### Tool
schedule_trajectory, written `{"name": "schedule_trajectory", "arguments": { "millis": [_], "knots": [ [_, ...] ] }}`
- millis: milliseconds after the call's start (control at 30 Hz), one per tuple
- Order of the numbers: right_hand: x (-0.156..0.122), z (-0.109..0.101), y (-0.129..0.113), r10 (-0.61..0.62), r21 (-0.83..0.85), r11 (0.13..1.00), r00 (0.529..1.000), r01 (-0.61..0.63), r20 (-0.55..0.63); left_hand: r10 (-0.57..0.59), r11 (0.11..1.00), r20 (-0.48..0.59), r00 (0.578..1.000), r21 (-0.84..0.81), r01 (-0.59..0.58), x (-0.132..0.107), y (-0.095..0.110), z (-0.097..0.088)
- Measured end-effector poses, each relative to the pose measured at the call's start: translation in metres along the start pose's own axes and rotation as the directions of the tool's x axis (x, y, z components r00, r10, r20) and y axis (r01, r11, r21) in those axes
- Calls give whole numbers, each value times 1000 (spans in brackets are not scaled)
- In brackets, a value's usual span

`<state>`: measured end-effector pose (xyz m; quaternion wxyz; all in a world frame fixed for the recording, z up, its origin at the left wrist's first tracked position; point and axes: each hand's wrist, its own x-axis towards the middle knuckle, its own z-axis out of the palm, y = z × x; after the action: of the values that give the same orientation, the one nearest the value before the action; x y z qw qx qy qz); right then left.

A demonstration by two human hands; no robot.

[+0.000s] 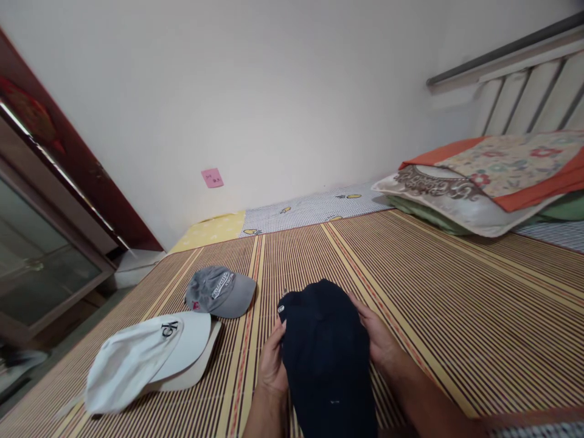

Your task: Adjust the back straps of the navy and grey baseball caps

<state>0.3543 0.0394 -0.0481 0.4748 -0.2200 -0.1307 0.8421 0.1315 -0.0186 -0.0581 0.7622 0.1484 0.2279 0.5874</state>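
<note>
A dark navy cap lies on the striped bamboo mat right in front of me. My left hand grips its left side, fingers curled onto the fabric. My right hand holds the right side, fingers pressed against the crown. To the left on the mat lie a grey cap with lettering and, nearer me, a white cap with a black logo, stacked on another pale brim.
Pillows with floral and orange covers are piled at the far right by a slatted headboard. A checked sheet shows along the wall. A dark wooden cabinet with glass stands at the left beyond the bed's edge.
</note>
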Motion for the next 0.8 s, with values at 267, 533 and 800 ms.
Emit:
{"name": "schedule_trajectory", "arguments": {
  "millis": [267, 533, 800],
  "knots": [
    [1, 4, 2, -46, 22, 999, 999, 46, 21, -32, 998, 79, 996, -45, 36, 4, 5, 4],
    [2, 4, 0, -47, -20, 999, 997, 48, 56, -26, 1000, 72, 997, 10, 25, 4, 4, -10],
    [2, 5, 1, -184, -73, 979, 979, 190, 89, -35, 999, 68, 997, 40, 32, -1, 8, -7]
  ]
}}
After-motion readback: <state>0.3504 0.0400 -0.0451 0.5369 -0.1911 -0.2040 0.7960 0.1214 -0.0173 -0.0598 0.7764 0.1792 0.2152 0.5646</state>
